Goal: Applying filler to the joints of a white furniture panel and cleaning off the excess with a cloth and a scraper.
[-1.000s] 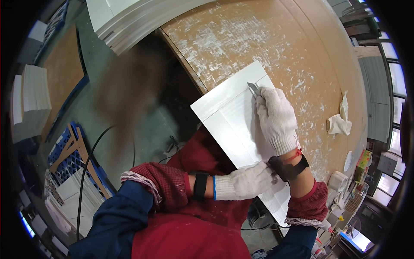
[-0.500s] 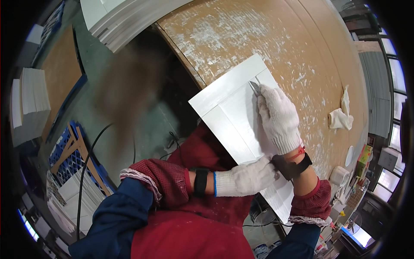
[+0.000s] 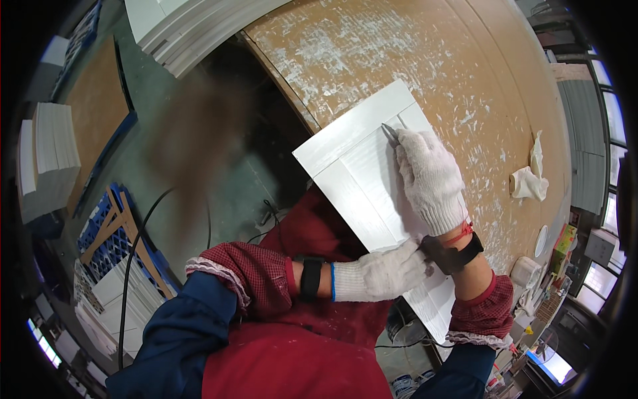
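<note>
A long white panel (image 3: 362, 176) with a raised frame and recessed middle lies slantwise over the table's near edge. My right hand (image 3: 430, 178), in a white knit glove, is closed around a small pointed metal blade, probably a knife (image 3: 391, 132). Its tip is at the groove between frame and recess, near the panel's far end. My left hand (image 3: 382, 271), gloved too, lies across the panel's lower part and holds it, fingers bent over it. Those fingertips are partly hidden beside the dark band on my right wrist.
The brown tabletop (image 3: 492, 126) is covered in white scuffs and flakes. A crumpled off-white glove or cloth (image 3: 530, 183) rests on it at the right. White panels (image 3: 199, 30) are stacked at the upper left. A black cable (image 3: 126, 286) hangs by my left arm, near a blue crate (image 3: 100, 233).
The knife tip and right hand have shifted slightly up along the groove. My left hand keeps its place on the panel, and the view has tilted a little.
</note>
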`<state>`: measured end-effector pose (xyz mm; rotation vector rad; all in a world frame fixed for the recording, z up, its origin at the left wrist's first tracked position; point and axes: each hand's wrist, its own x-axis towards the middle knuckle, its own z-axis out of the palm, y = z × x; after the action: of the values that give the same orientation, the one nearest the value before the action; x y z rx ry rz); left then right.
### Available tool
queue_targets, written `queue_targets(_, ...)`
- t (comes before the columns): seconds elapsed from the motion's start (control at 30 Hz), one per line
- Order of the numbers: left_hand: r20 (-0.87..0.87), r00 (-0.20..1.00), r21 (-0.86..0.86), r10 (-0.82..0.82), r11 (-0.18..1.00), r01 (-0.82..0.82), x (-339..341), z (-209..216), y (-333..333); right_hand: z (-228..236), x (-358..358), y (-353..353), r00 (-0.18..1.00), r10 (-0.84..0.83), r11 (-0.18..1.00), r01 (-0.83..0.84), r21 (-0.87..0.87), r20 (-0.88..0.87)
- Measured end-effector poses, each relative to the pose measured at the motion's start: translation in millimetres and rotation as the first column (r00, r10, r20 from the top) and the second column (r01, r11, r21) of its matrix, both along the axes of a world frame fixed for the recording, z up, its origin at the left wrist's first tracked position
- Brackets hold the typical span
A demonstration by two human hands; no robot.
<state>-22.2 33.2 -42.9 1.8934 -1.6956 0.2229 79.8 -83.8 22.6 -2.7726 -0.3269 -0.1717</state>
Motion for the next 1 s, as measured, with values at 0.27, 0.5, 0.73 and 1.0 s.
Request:
queue_targets(0.27, -0.038, 0.999, -0.025, 0.001, 1.0, -0.002, 0.8, 1.0, 0.3, 0.8, 0.7, 2.5, 0.997, -0.054, 0.998, 0.052, -0.039, -0.056)
queue_targets(0.5, -0.108, 0.994, 0.017, -0.029, 0.999, 0.031, 1.1, 3.8, -1.0, 2.4, 3.2, -0.6, 0.996, 0.048, 0.998, -0.051, -0.038, -0.075)
queue_targets(0.73, -0.018, 0.999, 0.051, -0.034, 0.998, 0.035, 6.0, 7.8, 3.4, 3.1, 3.1, 4.4, 0.997, -0.024, 0.998, 0.019, -0.064, -0.068)
queue_targets(1.0, 0.066, 0.998, 0.052, -0.001, 0.999, -0.002, 0.9, -0.2, -1.4, -0.7, 4.6, 5.4, 0.992, -0.105, 0.993, 0.101, -0.064, -0.066)
